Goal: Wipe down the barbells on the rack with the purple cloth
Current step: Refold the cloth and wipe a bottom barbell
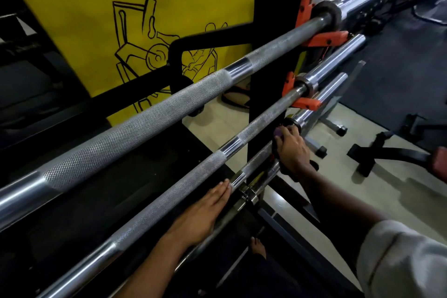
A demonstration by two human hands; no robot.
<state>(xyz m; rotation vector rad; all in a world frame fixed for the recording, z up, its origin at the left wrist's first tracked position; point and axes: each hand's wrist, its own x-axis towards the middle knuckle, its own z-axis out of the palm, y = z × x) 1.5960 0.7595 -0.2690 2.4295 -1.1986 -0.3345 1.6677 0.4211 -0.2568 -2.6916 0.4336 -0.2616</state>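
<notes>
1. Purple cloth [278,133]: bunched under right hand [291,150], pressed on third barbell [256,162] just below the black rack upright [266,94].
2. Right hand: fingers curled, gripping the cloth.
3. Left hand [203,213]: flat, fingers straight, resting on that barbell, nearer than the upright.

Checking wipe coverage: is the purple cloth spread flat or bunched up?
Bunched. The purple cloth shows only as a small wad under the right hand, whose fingers curl round it on the lowest steel barbell.
</notes>
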